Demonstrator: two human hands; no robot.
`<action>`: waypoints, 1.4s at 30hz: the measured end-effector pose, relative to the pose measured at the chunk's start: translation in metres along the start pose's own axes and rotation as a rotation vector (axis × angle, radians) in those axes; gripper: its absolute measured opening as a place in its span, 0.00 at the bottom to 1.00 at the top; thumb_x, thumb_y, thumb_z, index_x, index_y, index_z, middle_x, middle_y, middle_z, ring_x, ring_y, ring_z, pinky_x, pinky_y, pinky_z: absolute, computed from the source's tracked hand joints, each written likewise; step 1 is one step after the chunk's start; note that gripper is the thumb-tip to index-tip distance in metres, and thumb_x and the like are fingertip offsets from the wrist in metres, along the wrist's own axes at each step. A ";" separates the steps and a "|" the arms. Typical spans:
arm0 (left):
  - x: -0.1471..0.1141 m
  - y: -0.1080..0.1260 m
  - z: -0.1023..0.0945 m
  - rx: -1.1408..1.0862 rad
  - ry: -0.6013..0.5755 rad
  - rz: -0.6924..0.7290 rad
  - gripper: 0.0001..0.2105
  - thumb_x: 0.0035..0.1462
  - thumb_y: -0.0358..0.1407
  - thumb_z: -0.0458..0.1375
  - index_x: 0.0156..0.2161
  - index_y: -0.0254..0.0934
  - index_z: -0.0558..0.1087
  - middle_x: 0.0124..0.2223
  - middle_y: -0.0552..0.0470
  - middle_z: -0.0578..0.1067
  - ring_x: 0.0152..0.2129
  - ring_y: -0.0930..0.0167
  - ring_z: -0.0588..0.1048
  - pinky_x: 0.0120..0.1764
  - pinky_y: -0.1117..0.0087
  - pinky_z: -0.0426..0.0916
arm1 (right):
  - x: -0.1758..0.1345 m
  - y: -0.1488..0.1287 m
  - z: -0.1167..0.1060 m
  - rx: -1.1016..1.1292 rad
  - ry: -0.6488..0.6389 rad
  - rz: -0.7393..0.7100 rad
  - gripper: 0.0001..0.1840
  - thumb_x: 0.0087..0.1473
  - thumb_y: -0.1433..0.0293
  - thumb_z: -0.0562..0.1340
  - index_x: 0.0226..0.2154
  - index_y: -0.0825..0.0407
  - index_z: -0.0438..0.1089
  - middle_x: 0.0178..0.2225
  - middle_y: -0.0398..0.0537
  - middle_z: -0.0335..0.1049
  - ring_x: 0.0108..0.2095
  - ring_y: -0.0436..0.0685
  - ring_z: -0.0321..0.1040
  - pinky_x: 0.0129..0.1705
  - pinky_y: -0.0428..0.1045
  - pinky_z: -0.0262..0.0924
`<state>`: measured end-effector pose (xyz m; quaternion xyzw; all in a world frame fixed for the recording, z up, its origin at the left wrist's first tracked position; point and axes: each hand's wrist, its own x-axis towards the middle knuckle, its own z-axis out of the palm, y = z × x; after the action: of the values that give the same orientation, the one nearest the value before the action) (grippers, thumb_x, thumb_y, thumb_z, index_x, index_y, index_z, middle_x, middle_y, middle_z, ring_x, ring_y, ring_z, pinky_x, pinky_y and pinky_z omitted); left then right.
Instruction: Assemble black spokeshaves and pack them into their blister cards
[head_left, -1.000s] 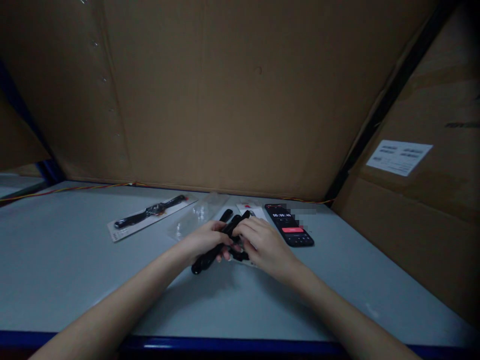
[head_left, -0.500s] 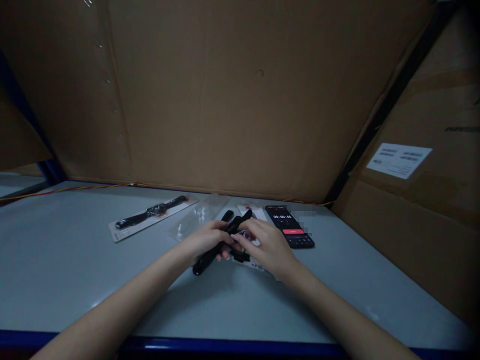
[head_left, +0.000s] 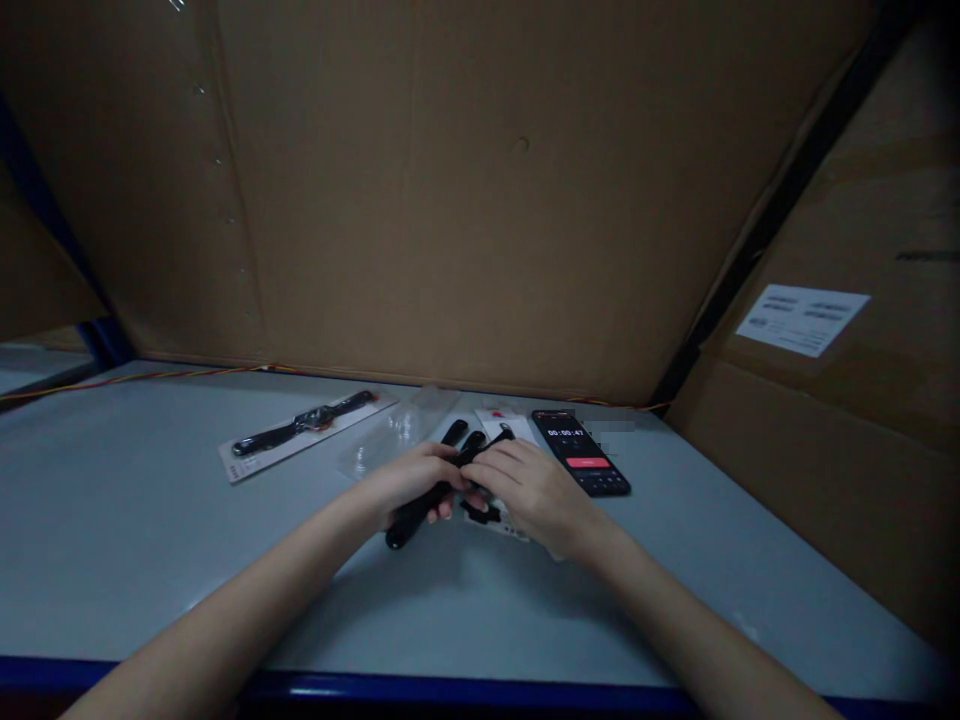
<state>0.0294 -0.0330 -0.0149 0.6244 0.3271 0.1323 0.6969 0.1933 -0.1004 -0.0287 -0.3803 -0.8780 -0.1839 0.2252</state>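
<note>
Near the middle of the table my left hand (head_left: 416, 482) is closed round a long black tool (head_left: 409, 525) with rounded ends. Its lower end sticks out towards me, and black ends show beyond the fingers. My right hand (head_left: 536, 490) meets the left one, its fingers bent over a black strip-like part (head_left: 506, 433) at the tool's middle. The fingers hide how these parts join. Under the right hand lies a white printed card (head_left: 514, 525) with a small black piece (head_left: 480, 513) by it.
Left of my hands lies a black tool in a clear-covered card pack (head_left: 300, 425). A clear plastic shell (head_left: 405, 425) is behind the left hand. A phone (head_left: 581, 450) showing a timer lies at right. Cardboard (head_left: 450, 220) walls the back; a taped carton (head_left: 810, 430) stands right.
My right fingers have closed further over the middle of the black tool, covering the shiny part seen before. The black strip's upper end has shifted slightly right. My left hand has barely moved.
</note>
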 end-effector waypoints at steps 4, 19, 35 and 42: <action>0.002 0.000 -0.002 -0.039 -0.022 -0.005 0.09 0.41 0.27 0.53 0.33 0.30 0.67 0.22 0.52 0.74 0.08 0.80 0.62 0.11 0.80 0.54 | -0.003 0.008 -0.005 0.036 0.115 0.071 0.12 0.55 0.77 0.51 0.40 0.53 0.65 0.37 0.50 0.68 0.38 0.56 0.61 0.40 0.51 0.57; 0.004 0.001 -0.003 -0.254 0.293 0.106 0.13 0.47 0.26 0.54 0.41 0.32 0.62 0.38 0.46 0.74 0.15 0.83 0.65 0.17 0.80 0.57 | -0.023 0.048 0.028 0.141 -0.051 0.654 0.08 0.47 0.76 0.57 0.32 0.51 0.67 0.30 0.45 0.68 0.32 0.54 0.64 0.33 0.48 0.54; 0.015 -0.018 0.016 -0.075 0.055 0.306 0.08 0.51 0.28 0.52 0.38 0.34 0.58 0.26 0.55 0.70 0.16 0.76 0.71 0.20 0.74 0.66 | -0.004 0.028 0.028 0.802 0.103 0.766 0.14 0.47 0.59 0.59 0.23 0.54 0.62 0.22 0.41 0.61 0.25 0.50 0.59 0.27 0.46 0.52; 0.017 -0.017 0.016 -0.146 0.051 0.377 0.16 0.51 0.31 0.54 0.45 0.34 0.57 0.24 0.57 0.69 0.17 0.75 0.72 0.21 0.74 0.67 | -0.004 0.032 0.012 0.938 0.136 0.801 0.16 0.44 0.59 0.61 0.20 0.53 0.59 0.20 0.39 0.57 0.23 0.48 0.55 0.27 0.45 0.50</action>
<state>0.0477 -0.0387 -0.0359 0.6187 0.2117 0.2995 0.6947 0.2170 -0.0757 -0.0362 -0.5281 -0.6382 0.2965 0.4753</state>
